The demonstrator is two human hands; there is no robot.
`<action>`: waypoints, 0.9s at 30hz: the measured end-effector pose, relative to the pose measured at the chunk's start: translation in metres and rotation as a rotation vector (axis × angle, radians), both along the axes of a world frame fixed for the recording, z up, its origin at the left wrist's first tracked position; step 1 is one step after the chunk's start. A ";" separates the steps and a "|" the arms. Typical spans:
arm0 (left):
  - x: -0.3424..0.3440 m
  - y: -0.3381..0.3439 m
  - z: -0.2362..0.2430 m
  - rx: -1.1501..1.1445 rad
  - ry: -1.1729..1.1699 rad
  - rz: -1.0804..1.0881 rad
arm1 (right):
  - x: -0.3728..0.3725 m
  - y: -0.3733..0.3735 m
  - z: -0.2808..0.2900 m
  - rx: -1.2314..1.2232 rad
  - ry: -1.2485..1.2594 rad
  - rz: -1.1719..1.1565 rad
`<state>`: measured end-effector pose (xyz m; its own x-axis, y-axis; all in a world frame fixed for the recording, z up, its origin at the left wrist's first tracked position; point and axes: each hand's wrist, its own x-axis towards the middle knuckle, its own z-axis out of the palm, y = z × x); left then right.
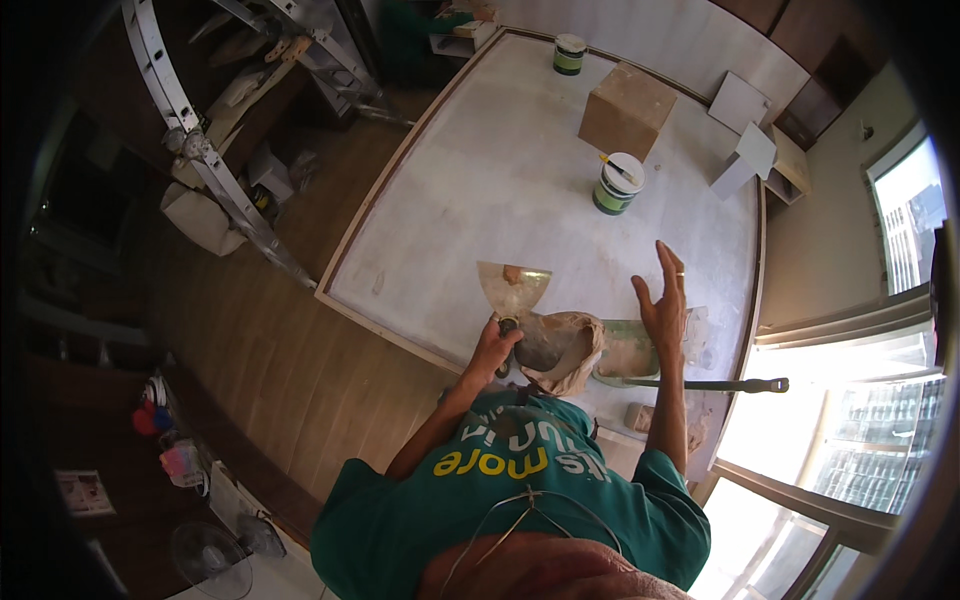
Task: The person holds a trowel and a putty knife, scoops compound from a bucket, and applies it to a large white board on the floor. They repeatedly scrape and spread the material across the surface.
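My left hand (492,352) is closed round the handle of a wide putty knife (513,290). Its broad blade points away from me and carries a brownish smear. Right beside that hand stands an opened brown paper bag (584,368) with grey powder inside. My right hand (664,312) is raised with fingers stretched apart, holding nothing. Under or beside it sits a green tray (610,378) with pale brown material in it. A long dark green handle-like piece (725,385) extends rightward from near the tray, passing by my right forearm.
On the large whitish board (430,230) stand a lidded bucket with a brush (614,190), a cardboard box (627,108) and a farther bucket (569,55). White box pieces (745,160) lie at the right edge. A metal ladder (215,165) stands left. Another person's sleeve (410,30) shows at the back.
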<state>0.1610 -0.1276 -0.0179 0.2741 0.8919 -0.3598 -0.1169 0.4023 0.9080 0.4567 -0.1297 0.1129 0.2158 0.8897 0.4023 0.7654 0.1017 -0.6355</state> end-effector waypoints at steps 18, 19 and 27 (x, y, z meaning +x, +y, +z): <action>-0.065 -0.013 0.035 0.082 0.038 0.414 | 0.207 0.068 0.012 0.872 0.847 -0.701; -0.060 -0.013 0.035 0.071 0.021 0.400 | 0.212 0.097 0.011 0.747 0.890 -0.389; -0.046 -0.039 0.032 0.056 -0.047 0.432 | -0.018 0.190 -0.022 -0.548 0.053 0.902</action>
<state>0.1155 -0.1663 0.0136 -0.1136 0.9459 -0.3038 -0.3056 0.2577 0.9167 0.4384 0.0602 0.0909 -0.6100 0.7869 -0.0933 0.5192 0.3080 -0.7973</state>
